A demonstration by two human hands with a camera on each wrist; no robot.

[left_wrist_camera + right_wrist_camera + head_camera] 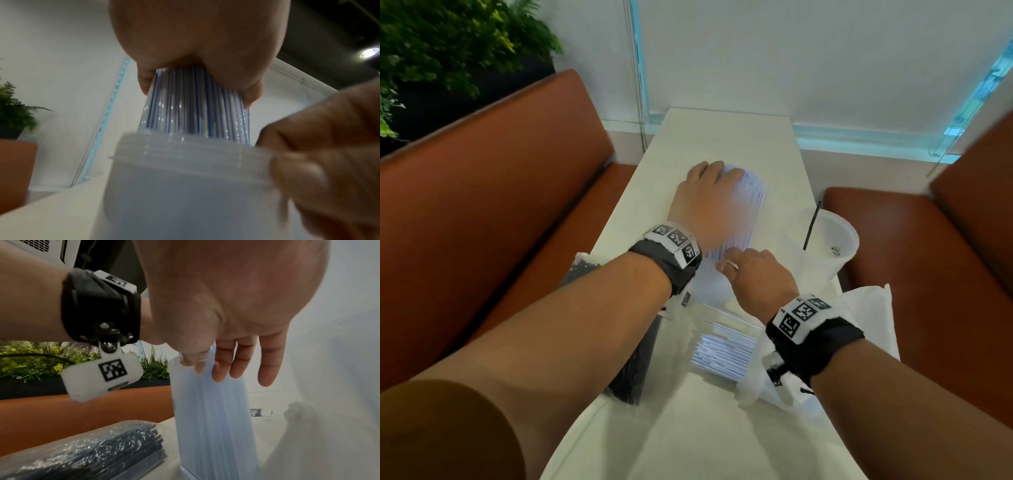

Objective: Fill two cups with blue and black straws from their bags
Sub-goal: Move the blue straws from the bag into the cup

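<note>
**Blue straws gripped above a frosted cup**

The left hand (707, 202) is closed round the upper part of a thick bundle of white straws with thin blue stripes (197, 104), its fingers and thumb curled about them. The bundle's lower ends stand in a translucent frosted plastic cup (185, 186) on the white tabletop (722, 438). The right hand (756, 277) is at that cup's rim: thumb and forefinger appear to pinch the rim at the side nearest the person, while the other three fingers (242, 360) hang straight and loose against the straws. A pale ring sits on its thumb.

A second translucent white plastic cup (837, 240) stands near the tabletop's right edge, well apart from the first, with one thin black straw (812, 224) leaning out of it to the left; a small dark mark shows at its bottom, too small to read.

Nearer the person, a clear plastic bag with blue-striped straws left in it (722, 353) lies flat between the forearms. Just to its left, partly under the left forearm, lies a clear plastic bag packed with black straws (92, 451). A crumpled white plastic bag (859, 315) lies under the right wrist.

Both wrists wear black straps (667, 263) carrying white tags printed with square black-and-white code patterns. In the right wrist view a small dark label (256, 413) lies on the far tabletop; its white lettering is too blurred to read.

Brown padded benches (482, 222) flank the tabletop, with green plants (448, 44) behind the left one.
</note>
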